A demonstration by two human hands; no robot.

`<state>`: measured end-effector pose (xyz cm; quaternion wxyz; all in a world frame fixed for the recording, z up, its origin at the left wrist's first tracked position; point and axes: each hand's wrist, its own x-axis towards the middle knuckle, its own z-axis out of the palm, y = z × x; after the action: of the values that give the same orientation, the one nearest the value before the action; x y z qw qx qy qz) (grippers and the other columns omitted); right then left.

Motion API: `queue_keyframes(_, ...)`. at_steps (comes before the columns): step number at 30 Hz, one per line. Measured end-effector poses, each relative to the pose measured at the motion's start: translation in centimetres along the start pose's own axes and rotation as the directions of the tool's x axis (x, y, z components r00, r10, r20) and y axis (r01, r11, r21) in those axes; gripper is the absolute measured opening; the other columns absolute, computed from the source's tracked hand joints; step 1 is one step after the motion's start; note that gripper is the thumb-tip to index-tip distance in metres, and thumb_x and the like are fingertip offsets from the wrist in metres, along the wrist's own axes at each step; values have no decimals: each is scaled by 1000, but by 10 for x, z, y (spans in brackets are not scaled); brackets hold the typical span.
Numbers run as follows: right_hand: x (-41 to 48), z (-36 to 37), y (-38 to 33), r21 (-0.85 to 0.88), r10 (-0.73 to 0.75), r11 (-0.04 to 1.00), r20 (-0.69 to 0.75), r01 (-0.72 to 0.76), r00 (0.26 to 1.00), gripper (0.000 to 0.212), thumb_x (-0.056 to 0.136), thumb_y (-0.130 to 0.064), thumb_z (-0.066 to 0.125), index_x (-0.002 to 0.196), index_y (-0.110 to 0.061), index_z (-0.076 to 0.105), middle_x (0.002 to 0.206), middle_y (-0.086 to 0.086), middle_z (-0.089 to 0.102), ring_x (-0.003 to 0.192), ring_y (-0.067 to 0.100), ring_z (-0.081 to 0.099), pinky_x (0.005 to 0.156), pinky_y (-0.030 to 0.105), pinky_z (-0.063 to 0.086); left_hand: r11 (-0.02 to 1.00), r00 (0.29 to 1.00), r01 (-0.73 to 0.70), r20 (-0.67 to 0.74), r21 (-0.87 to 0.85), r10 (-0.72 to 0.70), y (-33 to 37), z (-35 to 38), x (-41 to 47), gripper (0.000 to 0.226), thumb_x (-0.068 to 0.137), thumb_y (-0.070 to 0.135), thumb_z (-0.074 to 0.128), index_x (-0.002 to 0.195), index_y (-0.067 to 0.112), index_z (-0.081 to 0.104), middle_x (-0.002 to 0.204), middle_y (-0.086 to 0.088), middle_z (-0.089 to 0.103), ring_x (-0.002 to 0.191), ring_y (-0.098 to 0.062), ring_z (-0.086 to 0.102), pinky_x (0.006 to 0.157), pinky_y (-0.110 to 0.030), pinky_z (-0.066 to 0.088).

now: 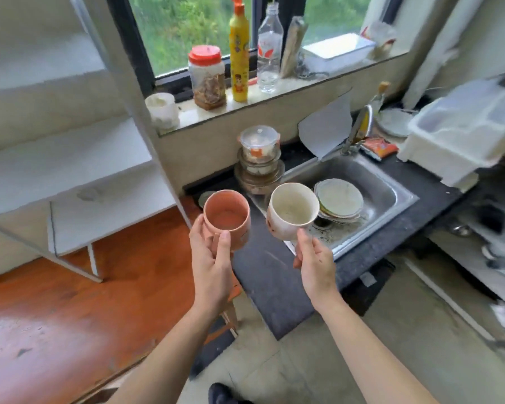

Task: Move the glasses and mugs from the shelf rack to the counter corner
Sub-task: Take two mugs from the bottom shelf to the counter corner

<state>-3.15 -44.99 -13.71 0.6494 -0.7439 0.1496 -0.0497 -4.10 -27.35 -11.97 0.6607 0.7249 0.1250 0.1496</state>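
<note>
Head view: left grip (210,258) around upright pink mug (227,218), right grip (315,263) around tilted white mug (290,211).

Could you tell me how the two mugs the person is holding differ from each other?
The pink mug is salmon-coloured with fairly straight walls, while the white mug is cream with reddish marks outside and flares toward its rim. The pink mug sits in the left hand near the counter's edge; the white mug, in the right hand, is beside the sink. Both are lifted and look empty.

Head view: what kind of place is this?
Likely a small home kitchen: a stainless steel sink holding stacked dirty plates, a dark stone counter, and a yellow squeeze bottle on the windowsill.
</note>
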Motion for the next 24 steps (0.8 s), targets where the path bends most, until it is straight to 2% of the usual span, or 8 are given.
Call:
queue_keyframes(4,-4,-112,1,64,-72,995,-144,82,987,49,97,-50,48,58,-22,44,52,-10,44,55,7,44,58,20,39,996,988,-51,144,-67,60,27,97,-47,51,102,24,56,147,25,31,139,-19,58,129,-33,55,107,-60,43)
queue_keyframes(6,-12,-178,6,96,-76,990,-217,99,973,48,96,-51,49,55,-26,43,52,-10,42,53,7,41,55,18,37,993,969,-80,228,-85,98,42,154,-82,50,102,25,55,147,24,32,132,-23,61,121,-31,61,99,-48,53)
queue_keyframes(8,-19,-249,10,107,-76,988,-288,111,955,48,94,-55,49,52,-31,44,50,-11,40,50,6,39,52,18,35,988,944,-102,303,-117,133,58,214,-118,50,100,29,55,145,25,34,127,-22,63,109,-22,64,88,-39,56)
queue_keyframes(10,-26,-313,14,70,-89,990,-353,122,931,49,93,-58,47,51,-34,45,51,-11,39,50,5,38,51,16,33,986,911,-96,386,-140,144,72,267,-151,51,98,32,56,145,24,35,124,-18,66,108,-24,65,90,-42,54)
queue_keyframes(13,-35,-410,16,86,-104,983,-477,164,873,51,94,-54,48,59,-18,40,56,-3,36,52,8,35,51,16,32,976,854,-91,489,-197,178,97,346,-201,50,95,35,57,142,29,39,122,-8,69,107,-16,66,88,-38,54)
queue_keyframes(17,-42,-503,26,121,-90,971,-620,208,779,52,96,-47,48,64,-7,36,55,-2,34,49,8,33,46,15,30,971,784,-61,591,-231,190,119,428,-256,49,95,36,58,141,30,41,125,-13,67,113,-21,65,96,-47,52)
queue_keyframes(20,-39,-557,40,139,-39,972,-697,189,716,52,101,-42,51,61,-15,34,52,-8,34,49,9,34,48,18,32,972,738,-69,644,-224,201,123,483,-285,53,95,40,58,143,27,39,129,-12,65,118,-22,63,101,-53,49)
queue_keyframes(24,-26,-633,61,149,8,974,-772,168,636,51,105,-35,51,61,-16,32,53,-7,31,54,14,33,54,28,29,975,625,-61,753,-214,205,114,572,-317,53,99,34,59,146,22,38,136,-6,61,124,-21,60,105,-57,47)
